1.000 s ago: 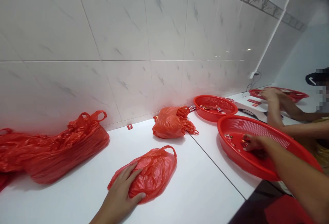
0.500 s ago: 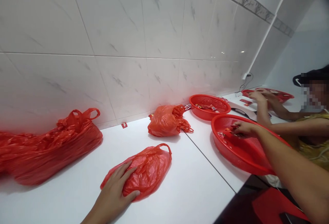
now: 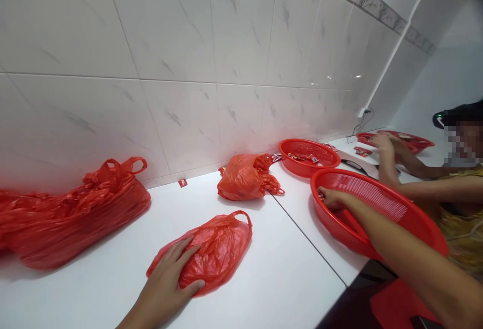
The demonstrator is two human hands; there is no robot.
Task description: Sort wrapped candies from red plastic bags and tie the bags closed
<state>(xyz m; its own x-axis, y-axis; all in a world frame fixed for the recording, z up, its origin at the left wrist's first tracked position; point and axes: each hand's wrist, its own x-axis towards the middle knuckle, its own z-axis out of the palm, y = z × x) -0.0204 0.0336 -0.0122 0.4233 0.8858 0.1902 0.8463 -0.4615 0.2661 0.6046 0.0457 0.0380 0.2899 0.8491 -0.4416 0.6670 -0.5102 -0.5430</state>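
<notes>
Far left on my feed, a long bundle of red plastic bags (image 3: 75, 218) lies against the foot of the marble-look tiled wall (image 3: 169, 67), its handles sticking up and its end running out of view. Just right of it, a small red wrapper (image 3: 182, 183) sits on the white desk (image 3: 294, 253) close to the wall. Nearer me, my left hand (image 3: 166, 283) is open, fingers spread, palm pressing down on a flattened red plastic bag (image 3: 217, 253) that lies on the desk. Further along the wall sits a bunched orange-red plastic bag (image 3: 239, 180), well apart from that hand. Right of it, a round red basket (image 3: 309, 155) holds a few wrappers. Closest on the right is a large red mesh basket (image 3: 368, 203), and my right hand (image 3: 332, 199) is inside it at the left side, fingers curled, just by the rim; I cannot tell whether it grips anything. Beyond, a co-worker's hands (image 3: 383, 143) are over a third red basket (image 3: 413, 143), beside a white scale (image 3: 356, 163) with small red packets on it. The co-worker (image 3: 462, 203) sits at far right in a yellow patterned top.
</notes>
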